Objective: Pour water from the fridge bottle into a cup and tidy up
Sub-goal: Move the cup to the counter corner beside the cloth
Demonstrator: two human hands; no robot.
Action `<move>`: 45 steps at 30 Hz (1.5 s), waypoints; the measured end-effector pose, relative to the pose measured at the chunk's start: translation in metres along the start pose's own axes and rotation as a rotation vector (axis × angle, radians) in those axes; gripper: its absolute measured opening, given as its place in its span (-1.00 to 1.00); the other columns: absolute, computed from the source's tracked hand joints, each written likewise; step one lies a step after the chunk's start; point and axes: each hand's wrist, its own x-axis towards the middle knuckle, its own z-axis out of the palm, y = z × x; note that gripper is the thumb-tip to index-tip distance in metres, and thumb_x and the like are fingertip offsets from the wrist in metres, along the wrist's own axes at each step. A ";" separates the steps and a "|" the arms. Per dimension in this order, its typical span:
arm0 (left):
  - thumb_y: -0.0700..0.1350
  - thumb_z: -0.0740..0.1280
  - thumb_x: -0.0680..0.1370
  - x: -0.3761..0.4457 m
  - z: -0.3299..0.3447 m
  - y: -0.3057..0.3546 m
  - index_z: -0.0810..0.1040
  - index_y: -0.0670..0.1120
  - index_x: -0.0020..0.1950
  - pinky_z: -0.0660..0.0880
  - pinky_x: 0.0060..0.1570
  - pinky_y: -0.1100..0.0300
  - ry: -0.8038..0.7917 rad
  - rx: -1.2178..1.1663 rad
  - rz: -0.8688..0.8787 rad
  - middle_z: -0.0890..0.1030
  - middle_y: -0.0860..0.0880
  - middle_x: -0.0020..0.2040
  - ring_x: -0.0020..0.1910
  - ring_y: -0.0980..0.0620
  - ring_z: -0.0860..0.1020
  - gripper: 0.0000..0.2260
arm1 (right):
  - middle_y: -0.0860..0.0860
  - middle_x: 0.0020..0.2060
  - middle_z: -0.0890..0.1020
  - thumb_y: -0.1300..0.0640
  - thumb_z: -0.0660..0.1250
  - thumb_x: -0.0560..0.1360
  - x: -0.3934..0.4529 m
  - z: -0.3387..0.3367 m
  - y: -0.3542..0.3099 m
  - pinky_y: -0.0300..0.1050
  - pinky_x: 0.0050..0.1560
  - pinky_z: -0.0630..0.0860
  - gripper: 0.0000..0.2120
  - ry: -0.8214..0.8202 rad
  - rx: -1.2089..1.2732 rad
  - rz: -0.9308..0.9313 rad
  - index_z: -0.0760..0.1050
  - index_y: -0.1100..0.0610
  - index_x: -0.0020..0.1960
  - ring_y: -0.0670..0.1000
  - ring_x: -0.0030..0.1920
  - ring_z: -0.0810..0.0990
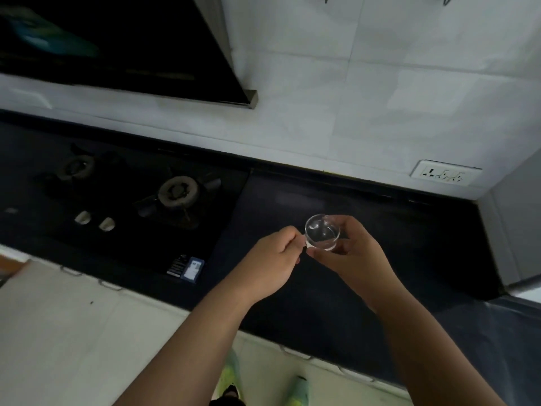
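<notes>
Grip state: the cup [322, 232], a small clear glass, is held by the right hand [355, 256] with fingers curled round its far side and thumb at the near base; the left hand [268, 260] pinches something at its 9 o'clock edge, probably a handle, though this cannot be told. The cup is kept upright above the dark desk [380, 218], presumably so nothing spills; whether water is inside is unclear. No fridge bottle is seen. A gas hob [175, 191] lies at 9 o'clock of the cup, a wall socket [446, 174] at 2 o'clock.
</notes>
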 end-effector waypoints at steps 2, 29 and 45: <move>0.11 0.11 0.74 -0.018 -0.010 -0.006 0.52 0.14 -0.03 0.49 -0.07 0.19 0.044 -0.010 -0.004 0.61 0.08 -0.09 -0.10 0.14 0.58 -0.75 | -0.21 0.06 0.69 0.03 0.64 0.37 -0.004 0.011 -0.013 -0.12 0.07 0.66 -0.45 -0.045 -0.025 -0.025 0.47 -0.18 0.26 -0.22 -0.01 0.70; 0.06 0.12 0.74 -0.406 -0.261 -0.246 0.50 0.01 -0.02 0.55 0.00 -0.06 0.720 -0.082 -0.291 0.61 -0.02 -0.14 -0.11 -0.03 0.58 -0.74 | -0.19 0.01 0.70 -0.01 0.65 0.36 -0.157 0.426 -0.264 -0.09 0.03 0.65 -0.51 -0.668 -0.080 -0.393 0.52 -0.22 0.19 -0.16 -0.06 0.69; 0.03 0.12 0.75 -0.454 -0.400 -0.401 0.52 -0.07 0.05 0.55 0.05 -0.05 0.875 -0.100 -0.567 0.62 -0.03 -0.09 -0.05 -0.03 0.58 -0.73 | -0.28 0.04 0.65 -0.09 0.62 0.39 -0.116 0.675 -0.338 -0.31 -0.09 0.56 -0.50 -0.972 -0.136 -0.521 0.48 -0.19 0.24 -0.22 -0.05 0.66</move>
